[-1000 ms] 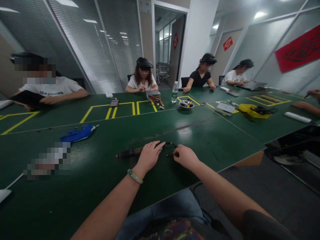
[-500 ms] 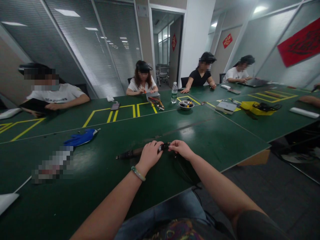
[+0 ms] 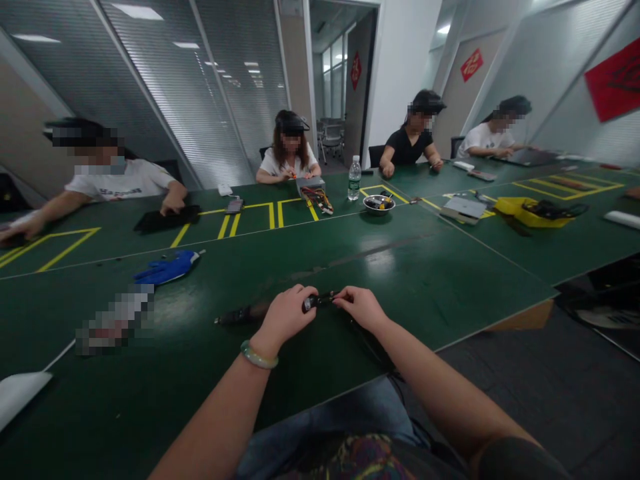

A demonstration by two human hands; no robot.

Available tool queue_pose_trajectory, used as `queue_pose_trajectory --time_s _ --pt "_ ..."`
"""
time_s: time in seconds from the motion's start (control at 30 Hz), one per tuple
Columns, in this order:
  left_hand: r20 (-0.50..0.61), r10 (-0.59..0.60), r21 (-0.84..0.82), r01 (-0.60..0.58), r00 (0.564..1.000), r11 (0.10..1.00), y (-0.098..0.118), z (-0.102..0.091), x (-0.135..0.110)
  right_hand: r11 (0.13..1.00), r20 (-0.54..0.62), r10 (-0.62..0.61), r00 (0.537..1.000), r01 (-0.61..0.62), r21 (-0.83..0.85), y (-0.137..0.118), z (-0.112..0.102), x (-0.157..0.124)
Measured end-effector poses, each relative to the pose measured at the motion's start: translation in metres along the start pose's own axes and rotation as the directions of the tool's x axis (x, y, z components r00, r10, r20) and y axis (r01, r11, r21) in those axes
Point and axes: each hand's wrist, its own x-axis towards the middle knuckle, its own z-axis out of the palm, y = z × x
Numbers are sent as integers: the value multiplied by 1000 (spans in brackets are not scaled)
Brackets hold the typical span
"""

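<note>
My left hand (image 3: 286,315) is closed round a dark, rod-like tool (image 3: 235,315) that lies across the green table (image 3: 400,280); the tool's tip sticks out to the left. My right hand (image 3: 361,307) pinches the black cord (image 3: 327,299) at the tool's right end, close to my left fingers. The cord runs on down off the table edge toward my lap. A green bangle sits on my left wrist.
A blue glove (image 3: 167,267) lies to the left, near a blurred patch. Farther off are a water bottle (image 3: 354,178), a bowl (image 3: 379,204), a bundle of wires (image 3: 316,195) and a yellow tray (image 3: 531,213). Several people sit around the far sides. The table edge falls away at right.
My left hand went from lying flat on the tool to gripping it. My right hand rose and came in to pinch the cord end. A person at left set down a black item.
</note>
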Motion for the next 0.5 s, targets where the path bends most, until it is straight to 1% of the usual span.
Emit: queue_pose_trajectory --time_s 0.1,0.23,0.37,0.5 --pt "-23 -17 30 17 1000 999 3 -1 -4 992 -8 -22 1000 21 -122 -8 5 -1" --pt "-81 -32 54 36 996 998 10 5 -3 970 -36 -91 995 81 -230 -15 9 2" --pt "-114 -50 55 57 992 997 13 12 0 947 -42 -140 989 121 -297 -17 14 4" --pt "-127 -58 66 67 990 996 11 14 2 928 -20 -152 988 136 -348 -17 16 4"
